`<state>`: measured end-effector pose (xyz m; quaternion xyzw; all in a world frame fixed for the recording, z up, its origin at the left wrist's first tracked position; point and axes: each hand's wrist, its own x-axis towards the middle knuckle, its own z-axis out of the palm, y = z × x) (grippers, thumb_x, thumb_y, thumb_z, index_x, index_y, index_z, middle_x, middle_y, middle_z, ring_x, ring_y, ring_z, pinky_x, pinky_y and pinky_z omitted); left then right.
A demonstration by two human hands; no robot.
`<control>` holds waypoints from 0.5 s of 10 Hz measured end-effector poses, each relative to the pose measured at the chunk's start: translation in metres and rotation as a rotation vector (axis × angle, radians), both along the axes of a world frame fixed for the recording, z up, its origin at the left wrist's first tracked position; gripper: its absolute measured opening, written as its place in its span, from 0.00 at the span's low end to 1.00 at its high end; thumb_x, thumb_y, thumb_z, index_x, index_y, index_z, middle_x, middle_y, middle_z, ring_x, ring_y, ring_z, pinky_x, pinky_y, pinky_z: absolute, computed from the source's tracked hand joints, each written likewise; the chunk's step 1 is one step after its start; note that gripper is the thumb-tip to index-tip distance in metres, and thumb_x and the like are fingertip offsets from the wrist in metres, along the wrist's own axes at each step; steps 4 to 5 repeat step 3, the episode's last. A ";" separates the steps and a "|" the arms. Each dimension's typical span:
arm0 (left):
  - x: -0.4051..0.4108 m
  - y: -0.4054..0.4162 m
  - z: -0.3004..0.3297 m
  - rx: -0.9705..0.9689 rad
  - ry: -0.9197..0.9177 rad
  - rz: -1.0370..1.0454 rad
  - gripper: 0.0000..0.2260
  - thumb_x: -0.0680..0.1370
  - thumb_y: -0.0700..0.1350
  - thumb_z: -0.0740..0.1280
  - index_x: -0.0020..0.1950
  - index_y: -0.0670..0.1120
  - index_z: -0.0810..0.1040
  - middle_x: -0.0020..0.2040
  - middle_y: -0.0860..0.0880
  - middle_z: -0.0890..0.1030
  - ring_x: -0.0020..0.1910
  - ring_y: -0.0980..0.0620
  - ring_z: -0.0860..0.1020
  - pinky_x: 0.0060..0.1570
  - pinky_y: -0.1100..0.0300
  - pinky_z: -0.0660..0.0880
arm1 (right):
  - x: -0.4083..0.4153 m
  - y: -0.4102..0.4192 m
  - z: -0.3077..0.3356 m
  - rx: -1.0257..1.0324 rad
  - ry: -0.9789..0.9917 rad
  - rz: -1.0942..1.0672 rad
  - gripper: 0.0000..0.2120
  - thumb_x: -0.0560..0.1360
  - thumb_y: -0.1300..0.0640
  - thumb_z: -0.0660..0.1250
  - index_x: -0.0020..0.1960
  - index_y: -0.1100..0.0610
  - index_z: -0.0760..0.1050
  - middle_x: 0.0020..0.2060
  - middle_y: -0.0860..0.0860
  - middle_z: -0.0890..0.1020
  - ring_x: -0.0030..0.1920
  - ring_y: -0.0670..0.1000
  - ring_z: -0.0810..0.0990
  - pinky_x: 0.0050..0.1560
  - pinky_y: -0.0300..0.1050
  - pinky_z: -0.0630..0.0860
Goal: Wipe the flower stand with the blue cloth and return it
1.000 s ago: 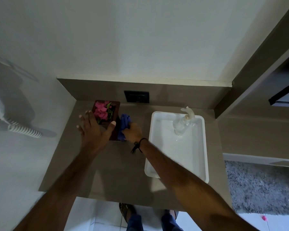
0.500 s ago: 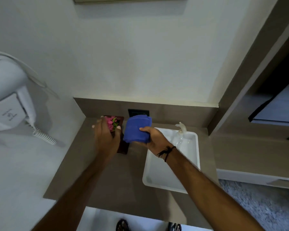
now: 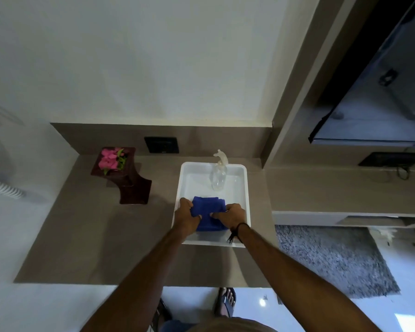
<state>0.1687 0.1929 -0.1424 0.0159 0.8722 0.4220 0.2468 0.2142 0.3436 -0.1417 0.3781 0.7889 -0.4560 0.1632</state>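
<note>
Both hands, left (image 3: pixel 186 215) and right (image 3: pixel 230 215), grip the cloth (image 3: pixel 209 212) inside the tray (image 3: pixel 246 188); stand (image 3: pixel 122 173) left, untouched; only release apparently remains.

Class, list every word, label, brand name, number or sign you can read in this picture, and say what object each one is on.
None can be read.
Dark wall socket plate: a faint pale mark at its lower edge, too small and blurred to read.
Clear plastic spray bottle in the white plastic tray: no label visible.
Folded blue cloth, dark wooden flower stand: no text.
Dark panel at right: nothing legible.
</note>
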 end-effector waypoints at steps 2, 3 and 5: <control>-0.008 0.006 -0.006 -0.219 0.083 -0.185 0.16 0.74 0.36 0.69 0.60 0.40 0.70 0.59 0.39 0.78 0.53 0.44 0.78 0.47 0.58 0.72 | 0.001 0.013 -0.002 0.205 0.080 0.029 0.14 0.71 0.51 0.70 0.49 0.62 0.81 0.45 0.58 0.84 0.47 0.58 0.83 0.46 0.51 0.82; -0.025 0.003 0.013 -0.261 0.240 -0.192 0.18 0.78 0.42 0.66 0.67 0.43 0.71 0.66 0.42 0.74 0.60 0.46 0.76 0.56 0.56 0.74 | -0.003 0.034 0.020 0.312 0.216 -0.048 0.18 0.73 0.50 0.69 0.58 0.60 0.80 0.49 0.56 0.85 0.49 0.56 0.84 0.51 0.51 0.83; -0.025 0.003 0.013 -0.261 0.240 -0.192 0.18 0.78 0.42 0.66 0.67 0.43 0.71 0.66 0.42 0.74 0.60 0.46 0.76 0.56 0.56 0.74 | -0.003 0.034 0.020 0.312 0.216 -0.048 0.18 0.73 0.50 0.69 0.58 0.60 0.80 0.49 0.56 0.85 0.49 0.56 0.84 0.51 0.51 0.83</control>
